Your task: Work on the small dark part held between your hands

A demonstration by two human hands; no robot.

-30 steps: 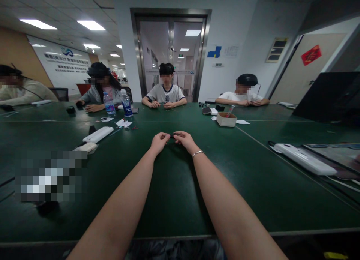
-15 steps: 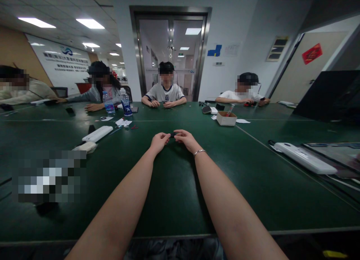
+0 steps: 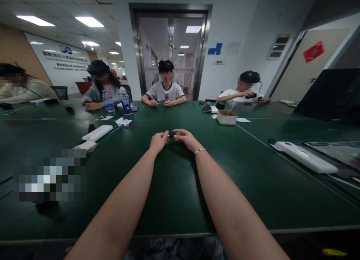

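Observation:
Over the green table (image 3: 174,192), both hands meet around a small dark object (image 3: 171,135), too small and covered to name. My left hand (image 3: 159,142) pinches its left end, where a light bit shows by the thumb. On the other end, the fingers of my right hand (image 3: 185,139) are closed, with the index finger curved above it. A bracelet (image 3: 200,151) circles the right wrist. Most of the object's surface is hidden behind the fingers.
To the left lie a white power strip (image 3: 97,133) and paper scraps (image 3: 123,121); two bottles (image 3: 126,102) stand behind. A small box (image 3: 226,117) is ahead right, another power strip (image 3: 305,157) at right. Several people sit across the table, one person (image 3: 165,91) directly opposite.
My hands have barely moved; slightly more of the object's light left end shows. Across at right, a person has raised one hand. On the left, a person's outstretched arm has drawn back.

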